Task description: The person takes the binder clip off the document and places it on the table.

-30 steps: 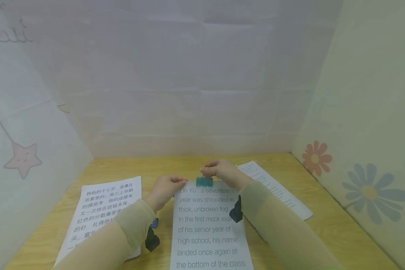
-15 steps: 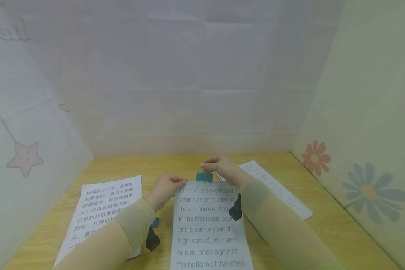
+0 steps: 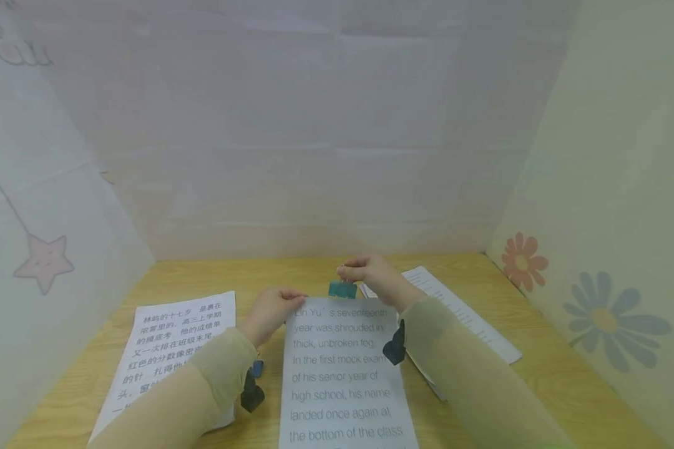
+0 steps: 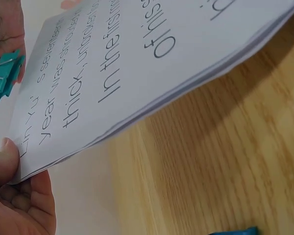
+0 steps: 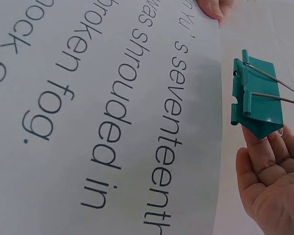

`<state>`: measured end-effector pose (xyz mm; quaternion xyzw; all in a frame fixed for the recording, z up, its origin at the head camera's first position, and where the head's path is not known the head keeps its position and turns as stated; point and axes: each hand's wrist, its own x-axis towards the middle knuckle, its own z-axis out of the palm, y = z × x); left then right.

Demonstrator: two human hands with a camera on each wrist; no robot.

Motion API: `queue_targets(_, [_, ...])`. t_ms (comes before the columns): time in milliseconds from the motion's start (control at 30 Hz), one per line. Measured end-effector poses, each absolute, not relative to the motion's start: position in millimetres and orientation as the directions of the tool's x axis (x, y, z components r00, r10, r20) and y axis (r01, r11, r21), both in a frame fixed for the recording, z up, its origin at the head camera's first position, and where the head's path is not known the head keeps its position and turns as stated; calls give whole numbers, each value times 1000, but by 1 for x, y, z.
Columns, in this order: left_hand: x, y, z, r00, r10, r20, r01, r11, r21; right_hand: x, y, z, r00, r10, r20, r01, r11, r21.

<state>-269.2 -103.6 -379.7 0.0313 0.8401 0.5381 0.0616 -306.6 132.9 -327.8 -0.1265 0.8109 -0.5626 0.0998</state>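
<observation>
A sheaf of white sheets [image 3: 342,386] with large printed English text is raised at its top edge in the middle of the head view. My left hand [image 3: 268,315] pinches its upper left corner, thumb on top and fingers beneath, as the left wrist view shows. Just beyond the top edge is a teal binder clip [image 3: 342,290], apart from the paper. My right hand [image 3: 379,277] holds this clip by its wire handles. The right wrist view shows the clip [image 5: 259,93] facing the paper edge, with a gap between them; the fingertips on the handles are mostly out of frame.
A stack of sheets with Chinese text [image 3: 140,355] lies on the wooden table [image 3: 247,274] at left. Another stack with printed lines [image 3: 460,312] lies slanted at right, partly behind my right forearm. A small blue object [image 3: 258,368] sits near my left wrist. Decorated walls enclose the table.
My right hand has drawn the teal binder clip up and away from the sheaf's top edge, off the paper. The sheaf and left hand have shifted slightly left and up.
</observation>
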Motion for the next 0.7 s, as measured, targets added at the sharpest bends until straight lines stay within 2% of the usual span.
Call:
queue_targets(500, [-293, -117, -376, -997, 57, -47, -14, 475, 880, -300, 144, -331, -934, -357, -33, -83, 304, -949])
queue_targets(700, [-300, -121, -375, -999, 38, -31, -9, 477, 879, -297, 153, -336, -939, -334, -78, -50, 359, -932])
